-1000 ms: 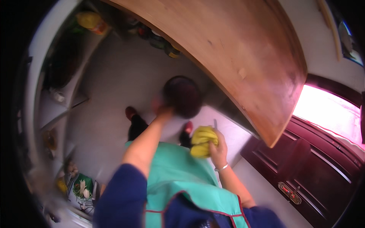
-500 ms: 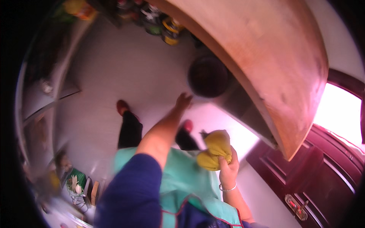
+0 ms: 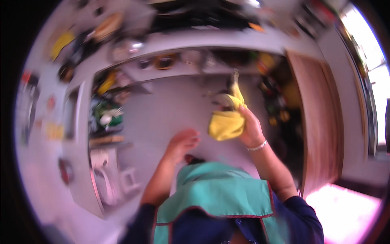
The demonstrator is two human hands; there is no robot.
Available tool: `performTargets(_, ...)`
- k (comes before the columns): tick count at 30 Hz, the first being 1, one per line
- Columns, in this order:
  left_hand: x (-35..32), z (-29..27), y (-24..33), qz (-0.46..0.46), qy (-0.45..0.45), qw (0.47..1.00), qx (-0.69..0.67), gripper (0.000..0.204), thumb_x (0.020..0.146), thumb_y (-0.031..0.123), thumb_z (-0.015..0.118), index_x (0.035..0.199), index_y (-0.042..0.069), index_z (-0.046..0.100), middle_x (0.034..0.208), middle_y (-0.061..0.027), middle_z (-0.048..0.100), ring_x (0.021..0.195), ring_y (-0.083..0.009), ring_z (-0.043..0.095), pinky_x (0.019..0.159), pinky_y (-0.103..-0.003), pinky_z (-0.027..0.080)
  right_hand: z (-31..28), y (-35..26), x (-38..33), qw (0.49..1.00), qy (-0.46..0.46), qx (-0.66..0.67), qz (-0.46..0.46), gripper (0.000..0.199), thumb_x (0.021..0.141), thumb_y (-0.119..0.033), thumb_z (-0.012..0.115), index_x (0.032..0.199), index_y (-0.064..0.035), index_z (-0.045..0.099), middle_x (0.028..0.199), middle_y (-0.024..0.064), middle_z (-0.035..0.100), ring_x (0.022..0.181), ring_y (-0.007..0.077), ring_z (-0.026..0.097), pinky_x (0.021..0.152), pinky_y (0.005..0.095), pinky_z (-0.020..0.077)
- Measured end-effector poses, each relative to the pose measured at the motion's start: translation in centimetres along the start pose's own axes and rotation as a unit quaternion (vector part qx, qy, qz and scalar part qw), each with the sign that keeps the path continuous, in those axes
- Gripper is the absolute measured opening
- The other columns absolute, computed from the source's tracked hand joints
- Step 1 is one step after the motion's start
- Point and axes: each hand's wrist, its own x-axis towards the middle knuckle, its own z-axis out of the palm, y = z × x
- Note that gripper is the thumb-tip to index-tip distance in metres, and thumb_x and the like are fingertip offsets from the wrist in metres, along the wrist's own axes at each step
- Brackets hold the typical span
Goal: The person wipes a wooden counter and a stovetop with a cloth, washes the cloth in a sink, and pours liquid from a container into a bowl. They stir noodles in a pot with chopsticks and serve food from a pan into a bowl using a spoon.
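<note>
Reading from left to right, with a clock face laid over your view and 12 at the top, a blurred yellow thing (image 3: 61, 44) sits out at 10 o'clock, on or near the pale bench (image 3: 183, 42) that curves across the upper part toward 12. At 9 o'clock, lower down by the shelves, you have a green basket (image 3: 115, 120) with white produce (image 3: 105, 118) in it, and a tan slab (image 3: 107, 140) lies just to its 6 o'clock side. Between 7 and 8 o'clock there is a white stool-like thing (image 3: 130, 179), too smeared to name surely. Your left hand (image 3: 183, 143) hangs above the floor (image 3: 162, 105) near the centre, toward 7 o'clock; its fingers are loosely parted and slightly bent, with nothing in their hold. A dark red shoe tip (image 3: 189, 159) shows just below that hand, and your green apron (image 3: 219, 191) fills 6 o'clock. The yellow cloth (image 3: 225, 126) is just beside the centre toward 3 o'clock, bunched low, with a narrow end rising toward 12; a grey rounded patch (image 3: 223, 100) shows next to it, and you cannot tell whether it is held or lies beyond. Your right hand (image 3: 252, 128) is at 3 o'clock, its fingers closed on the cloth's right side, a pale bracelet (image 3: 257, 146) around the wrist. Farther out at 3 stands a wooden panel (image 3: 319, 122), with a bright window (image 3: 361, 36) at 2.
</note>
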Motion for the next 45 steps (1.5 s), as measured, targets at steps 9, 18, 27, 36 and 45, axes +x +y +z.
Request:
performTargets(9,-15.6,-19.3,13.7,0.205,0.168,0.962,-0.072,0.033,0.090,0.021,0.048,0.121,0.008,0.049,0.116,-0.0058,0.056,0.106,-0.0187,0.054,0.092,-0.036,0.042,23.1,26.0,16.9,0.926,-0.190,-0.050,0.321,0.042,0.095,-0.025,0.034,0.125,0.0038,0.038,0.119,0.0207,0.052,0.111,0.0328,0.051,0.096,0.0449,0.0401)
performTargets(18,-20.3,-43.6,21.7,0.348,0.400,0.831,-0.170,0.029,0.090,0.021,0.051,0.116,0.007,0.052,0.110,-0.0087,0.059,0.100,-0.0223,0.058,0.086,-0.034,0.046,40.0,46.2,36.5,0.834,-0.315,-0.076,0.446,0.044,0.095,-0.027,0.033,0.128,0.0022,0.037,0.122,0.0213,0.050,0.112,0.0334,0.050,0.098,0.0451,0.0386)
performTargets(27,-24.8,-66.1,38.1,0.404,0.553,0.697,-0.211,0.032,0.091,0.019,0.051,0.118,0.003,0.049,0.111,-0.0107,0.057,0.099,-0.0219,0.058,0.082,-0.031,0.049,55.9,63.2,56.0,0.804,-0.299,-0.092,0.506,0.046,0.092,-0.028,0.030,0.126,0.0007,0.041,0.118,0.0213,0.053,0.108,0.0337,0.053,0.094,0.0462,0.0421)
performTargets(36,-20.4,-94.4,52.5,0.271,0.715,0.633,-0.118,0.045,0.085,0.016,0.052,0.128,0.004,0.043,0.108,-0.0057,0.054,0.082,-0.0119,0.053,0.074,-0.025,0.045,56.2,76.9,65.7,0.789,-0.179,-0.137,0.572,0.044,0.091,-0.029,0.033,0.122,-0.0005,0.044,0.107,0.0209,0.057,0.097,0.0329,0.058,0.088,0.0457,0.0459)
performTargets(45,-17.4,-98.5,50.0,0.285,0.742,0.606,0.029,0.040,0.084,0.021,0.056,0.122,0.009,0.051,0.108,-0.0053,0.058,0.087,-0.0149,0.056,0.076,-0.028,0.044,54.5,86.9,71.9,0.755,-0.104,-0.190,0.619,0.043,0.091,-0.030,0.035,0.120,-0.0008,0.045,0.109,0.0188,0.057,0.098,0.0313,0.058,0.086,0.0436,0.0463)
